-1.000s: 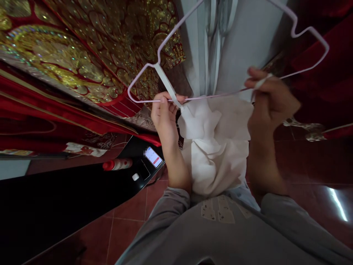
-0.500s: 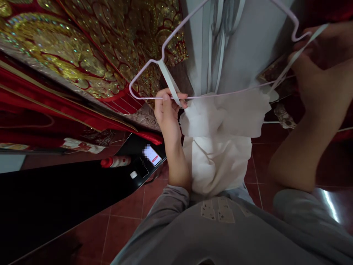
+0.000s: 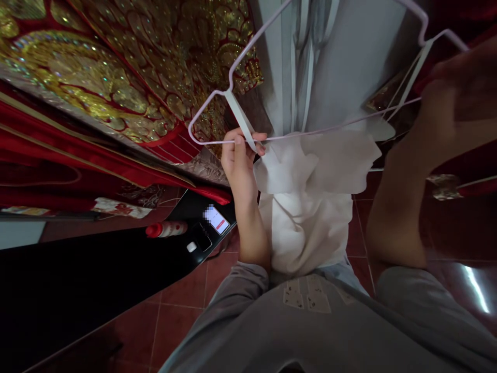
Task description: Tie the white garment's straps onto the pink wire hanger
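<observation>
A pale pink clothes hanger (image 3: 261, 35) is held across the upper middle of the view. My left hand (image 3: 243, 150) is closed around its lower bar, near the left end. A white strap (image 3: 238, 113) loops from the hanger's left notch down to those fingers. Below the bar hangs a white garment (image 3: 303, 166) with a ruffled layer. On the right, another thin strap (image 3: 414, 72) sits in the hanger's right notch. My right hand (image 3: 458, 85) is at the hanger's right end, dim and blurred, so its fingers cannot be made out.
Red and gold sequined garments (image 3: 116, 88) hang at the left. Grey-white cloth with long ties (image 3: 345, 62) hangs ahead. A black table (image 3: 97, 274) at lower left bears a lit phone (image 3: 218, 220), a dark phone, a white case (image 3: 191, 247) and a red-capped bottle (image 3: 166, 229).
The right strap, earlier stretched out by my right hand, now rests in the hanger's right notch. My right hand has shifted off the strap toward the hanger's end. My left hand keeps its hold.
</observation>
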A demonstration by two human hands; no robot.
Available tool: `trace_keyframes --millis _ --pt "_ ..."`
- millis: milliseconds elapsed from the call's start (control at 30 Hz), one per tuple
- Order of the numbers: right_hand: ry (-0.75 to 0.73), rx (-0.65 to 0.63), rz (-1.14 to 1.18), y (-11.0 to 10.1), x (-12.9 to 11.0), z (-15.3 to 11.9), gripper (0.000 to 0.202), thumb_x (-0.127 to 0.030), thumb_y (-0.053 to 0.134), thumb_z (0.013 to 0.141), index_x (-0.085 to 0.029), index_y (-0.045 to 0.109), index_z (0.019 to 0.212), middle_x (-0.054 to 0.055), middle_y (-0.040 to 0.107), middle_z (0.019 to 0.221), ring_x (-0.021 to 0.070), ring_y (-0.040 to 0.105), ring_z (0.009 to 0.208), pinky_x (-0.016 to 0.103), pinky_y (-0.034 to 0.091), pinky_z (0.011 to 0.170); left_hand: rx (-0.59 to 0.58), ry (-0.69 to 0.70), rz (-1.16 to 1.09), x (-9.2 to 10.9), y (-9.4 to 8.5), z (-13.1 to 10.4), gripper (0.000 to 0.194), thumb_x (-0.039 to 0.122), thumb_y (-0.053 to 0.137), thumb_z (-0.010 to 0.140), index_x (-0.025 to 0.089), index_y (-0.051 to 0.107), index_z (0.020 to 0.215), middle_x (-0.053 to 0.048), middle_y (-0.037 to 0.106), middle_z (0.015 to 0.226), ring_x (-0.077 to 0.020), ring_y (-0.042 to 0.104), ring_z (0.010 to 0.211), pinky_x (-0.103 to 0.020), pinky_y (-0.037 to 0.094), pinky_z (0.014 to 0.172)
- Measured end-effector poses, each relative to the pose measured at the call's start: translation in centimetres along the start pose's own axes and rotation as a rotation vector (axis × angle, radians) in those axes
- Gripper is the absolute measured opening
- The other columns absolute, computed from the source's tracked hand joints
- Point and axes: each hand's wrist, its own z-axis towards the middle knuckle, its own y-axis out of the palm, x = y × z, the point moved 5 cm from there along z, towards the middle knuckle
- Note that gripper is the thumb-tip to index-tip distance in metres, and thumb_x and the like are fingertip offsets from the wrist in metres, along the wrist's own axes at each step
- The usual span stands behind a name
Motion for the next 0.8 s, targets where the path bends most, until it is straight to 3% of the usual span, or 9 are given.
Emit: trace_keyframes --millis 67,133,233,400,533,600,667,733,800 --pt "-0.14 0.099 -0.034 0.7 -2.7 -2.1 0.019 -0.044 0.057 0.102 -0.032 0.067 0.115 0.004 0.063 0.11 0.0219 0.065 0.103 0.044 0.054 0.096 0.017 -0.019 0.033 -0.2 0.0 -0.1 0.022 0.04 0.057 0.11 0.025 0.062 0.095 -0.004 0.073 0.087 -0.0174 0.058 0.067 -0.032 0.055 0.073" --pt "-0.232 -0.127 -0.149 3.0 -4.6 -4.1 0.015 -0.038 0.06 0.1 -0.031 0.072 0.107 0.004 0.072 0.101 0.0231 0.068 0.095 0.047 0.055 0.093 0.023 -0.008 0.038 -0.1 0.0 -0.1 0.022 0.041 0.057 0.11 0.024 0.062 0.096 -0.004 0.073 0.088 -0.0169 0.057 0.066 -0.032 0.055 0.073" --pt "-0.235 -0.339 -0.294 5.0 -5.0 -6.3 0.018 -0.036 0.058 0.099 -0.034 0.074 0.107 0.001 0.078 0.102 0.0247 0.071 0.095 0.054 0.051 0.107 0.018 0.02 0.054 0.1 0.0 -0.3 0.022 0.043 0.063 0.107 0.023 0.062 0.098 -0.005 0.075 0.092 -0.0162 0.057 0.066 -0.033 0.055 0.076" --pt "-0.192 -0.281 -0.313 5.0 -3.4 -7.1 0.022 -0.038 0.056 0.099 -0.037 0.074 0.111 0.001 0.078 0.108 0.0268 0.07 0.104 0.057 0.048 0.112 0.009 0.121 0.088 0.5 -0.6 -1.4 0.026 0.046 0.073 0.102 0.021 0.069 0.096 -0.006 0.075 0.098 -0.019 0.068 0.086 -0.035 0.056 0.09" --pt "-0.206 -0.275 -0.24 5.5 -3.3 -7.5 0.023 -0.036 0.056 0.098 -0.037 0.073 0.113 0.002 0.077 0.111 0.0268 0.069 0.108 0.059 0.044 0.117 -0.019 0.18 0.246 1.1 -1.1 -2.6 0.018 0.04 0.072 0.104 0.023 0.077 0.103 -0.006 0.074 0.1 -0.0202 0.068 0.1 -0.035 0.053 0.098" --pt "-0.201 -0.272 -0.253 5.6 -3.2 -7.6 0.023 -0.036 0.056 0.098 -0.037 0.073 0.113 0.002 0.077 0.11 0.0268 0.069 0.107 0.059 0.044 0.118 -0.063 0.141 0.26 1.7 -1.2 -2.9 0.018 0.04 0.072 0.104 0.024 0.079 0.103 -0.006 0.073 0.095 -0.0193 0.066 0.089 -0.033 0.054 0.088" --pt "-0.187 -0.271 -0.271 5.5 -3.0 -7.6 0.024 -0.037 0.055 0.097 -0.037 0.073 0.112 0.002 0.077 0.109 0.0269 0.068 0.107 0.06 0.043 0.119 -0.107 0.089 0.223 2.5 -0.9 -3.0 0.018 0.04 0.072 0.103 0.024 0.08 0.1 -0.005 0.071 0.088 -0.0163 0.057 0.069 -0.03 0.049 0.068" --pt "-0.187 -0.265 -0.262 5.4 -2.8 -7.6 0.023 -0.038 0.055 0.097 -0.037 0.074 0.112 0.002 0.077 0.108 0.0269 0.068 0.106 0.06 0.042 0.12 -0.145 0.036 0.162 3.3 -0.6 -2.8 0.02 0.041 0.071 0.103 0.025 0.08 0.099 -0.005 0.071 0.087 -0.0131 0.042 0.055 -0.029 0.036 0.052" --pt "-0.199 -0.252 -0.242 5.3 -2.9 -7.6 0.022 -0.038 0.056 0.097 -0.038 0.074 0.111 0.002 0.077 0.106 0.0267 0.069 0.105 0.061 0.041 0.12 -0.171 0.006 0.1 4.0 -0.3 -2.0 0.023 0.047 0.073 0.099 0.026 0.08 0.099 -0.005 0.071 0.089 -0.011 0.032 0.049 -0.029 0.024 0.045"
